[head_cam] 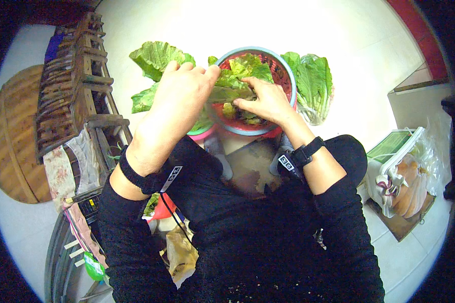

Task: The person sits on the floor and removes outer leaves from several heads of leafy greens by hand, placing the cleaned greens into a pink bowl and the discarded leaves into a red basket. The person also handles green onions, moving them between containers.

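Observation:
My left hand (187, 85) is closed, knuckles up, on a wilted green leaf (227, 94) with a brownish edge. Its fingertips are hidden. My right hand (267, 99) meets the leaf's other end, thumb and forefinger apart on either side of it; whether it grips is unclear. Beneath both hands stands a red colander with a blue-grey rim (294, 81), holding yellowish and dark leaves (252, 66). Large green leaves (157, 58) spread out left of my left hand. Partly hidden below that hand is a green-rimmed pink basin (201, 133) with greens inside.
A bunch of leafy greens (314, 85) lies right of the colander. At left are a wooden rack (93, 75) and a round wooden board (17, 136). A white container (379, 181), a pumpkin (409, 189) and garlic (392, 183) are at right. A brown bag (182, 250) lies below.

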`<state>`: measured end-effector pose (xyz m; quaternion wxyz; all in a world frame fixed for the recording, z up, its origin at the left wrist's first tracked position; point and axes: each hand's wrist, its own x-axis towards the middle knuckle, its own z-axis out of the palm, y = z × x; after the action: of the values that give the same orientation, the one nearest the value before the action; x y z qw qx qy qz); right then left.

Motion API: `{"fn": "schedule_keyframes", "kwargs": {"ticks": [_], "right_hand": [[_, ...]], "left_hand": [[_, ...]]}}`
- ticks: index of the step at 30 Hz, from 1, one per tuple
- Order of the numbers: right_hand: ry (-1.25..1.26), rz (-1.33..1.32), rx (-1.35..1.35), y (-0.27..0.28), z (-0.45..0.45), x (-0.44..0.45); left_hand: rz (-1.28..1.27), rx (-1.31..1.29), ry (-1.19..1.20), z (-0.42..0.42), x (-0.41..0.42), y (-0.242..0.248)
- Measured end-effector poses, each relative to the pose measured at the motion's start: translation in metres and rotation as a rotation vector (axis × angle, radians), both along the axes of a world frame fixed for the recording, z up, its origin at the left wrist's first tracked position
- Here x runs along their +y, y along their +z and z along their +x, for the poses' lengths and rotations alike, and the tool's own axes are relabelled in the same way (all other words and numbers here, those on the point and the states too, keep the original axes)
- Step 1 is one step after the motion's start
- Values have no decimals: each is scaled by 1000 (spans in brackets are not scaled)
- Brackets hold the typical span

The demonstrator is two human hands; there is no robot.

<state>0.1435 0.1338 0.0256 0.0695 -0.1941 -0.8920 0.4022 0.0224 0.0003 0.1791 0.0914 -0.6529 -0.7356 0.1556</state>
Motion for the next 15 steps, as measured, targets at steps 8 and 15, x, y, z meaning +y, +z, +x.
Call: {"fn": "schedule_keyframes", "kwargs": {"ticks": [8,15], "right_hand": [[55,-115,-76,-11,-14,-17],[-196,-626,-21,-45,-26,9]], "left_hand": [[22,-34,17,3,11,-11],[535,-210,-64,5,3,-9]]}}
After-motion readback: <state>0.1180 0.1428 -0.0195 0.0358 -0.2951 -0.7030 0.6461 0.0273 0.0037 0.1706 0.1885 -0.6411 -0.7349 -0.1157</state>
